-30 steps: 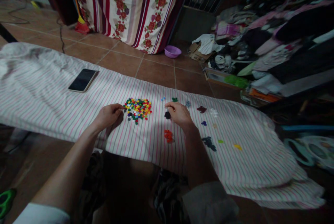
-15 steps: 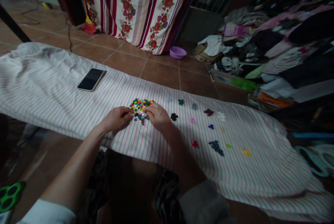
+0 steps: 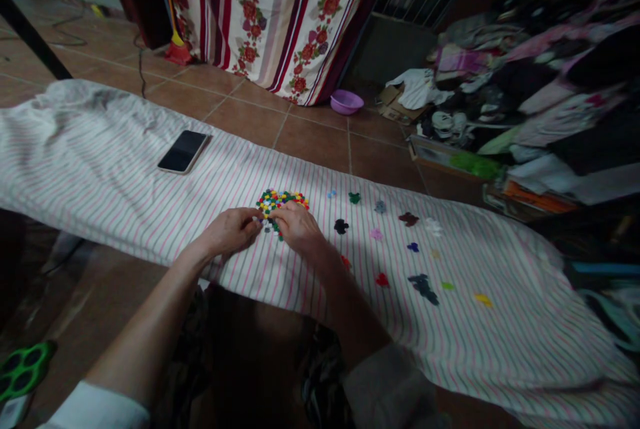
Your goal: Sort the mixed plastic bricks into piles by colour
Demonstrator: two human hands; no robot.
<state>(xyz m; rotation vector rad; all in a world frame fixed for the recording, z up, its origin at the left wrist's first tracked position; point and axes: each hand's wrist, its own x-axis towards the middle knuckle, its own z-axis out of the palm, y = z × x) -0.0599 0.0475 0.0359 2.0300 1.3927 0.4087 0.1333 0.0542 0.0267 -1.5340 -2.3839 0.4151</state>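
A heap of small multicoloured pieces (image 3: pixel 281 200), bead-sized, lies on a striped cloth (image 3: pixel 225 176). At its left edge is my left hand (image 3: pixel 234 230), with thumb and fingers drawn together at the pieces. My right hand (image 3: pixel 299 228) reaches over the heap's right side and covers part of it, its fingertips closed among the pieces. Whatever either hand pinches is too small to make out. To the right lie little groups sorted by colour, among them black pieces (image 3: pixel 341 226), pink pieces (image 3: pixel 376 234), dark grey pieces (image 3: pixel 423 289) and yellow pieces (image 3: pixel 483 300).
A phone (image 3: pixel 184 151) rests on the cloth to the left. Beyond the cloth's far edge, a purple basin (image 3: pixel 347 102) stands on the tiled floor near a flowered curtain (image 3: pixel 280 22). Clothes (image 3: pixel 540 82) and boxes are piled at the right.
The view has shifted slightly, so everything sits a little further right. My right fingers have moved toward the heap's left side, closer to my left fingertips. Orange-red pieces now show beside my right forearm.
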